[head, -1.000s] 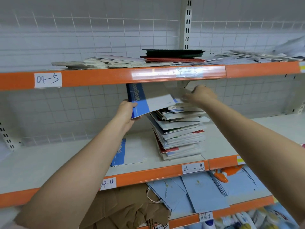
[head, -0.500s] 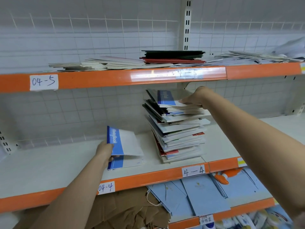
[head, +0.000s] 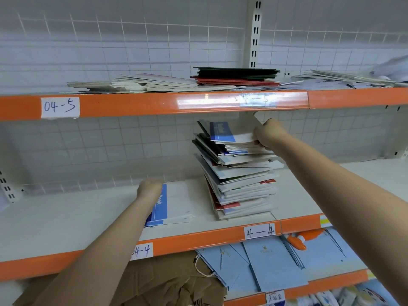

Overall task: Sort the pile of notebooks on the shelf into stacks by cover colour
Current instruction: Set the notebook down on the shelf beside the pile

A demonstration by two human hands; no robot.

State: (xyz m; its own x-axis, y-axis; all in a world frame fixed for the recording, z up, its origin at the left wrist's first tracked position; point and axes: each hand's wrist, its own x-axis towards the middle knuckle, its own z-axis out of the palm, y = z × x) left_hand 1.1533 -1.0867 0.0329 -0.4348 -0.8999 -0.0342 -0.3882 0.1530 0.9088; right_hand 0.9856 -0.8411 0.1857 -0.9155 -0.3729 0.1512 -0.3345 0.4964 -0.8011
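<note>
A tall, uneven pile of notebooks (head: 239, 184) stands on the white middle shelf (head: 66, 217). On its top lies a blue-and-white notebook (head: 229, 133), whose right edge my right hand (head: 268, 134) grips and lifts slightly. Left of the pile, a low stack of blue-and-white notebooks (head: 174, 204) lies flat on the shelf. My left hand (head: 149, 189), blurred, rests over the left part of that stack; how its fingers lie is hidden.
The upper shelf, labelled 04-5 (head: 60, 107), hangs close above the pile and carries flat piles of books, with dark and red ones (head: 236, 76) in the middle. Below are light blue paper bags (head: 271, 268) and brown paper (head: 167, 283).
My left hand has laid the blue-and-white notebook down on the low stack. My right hand has taken hold of the top notebook's edge and raised it a little.
</note>
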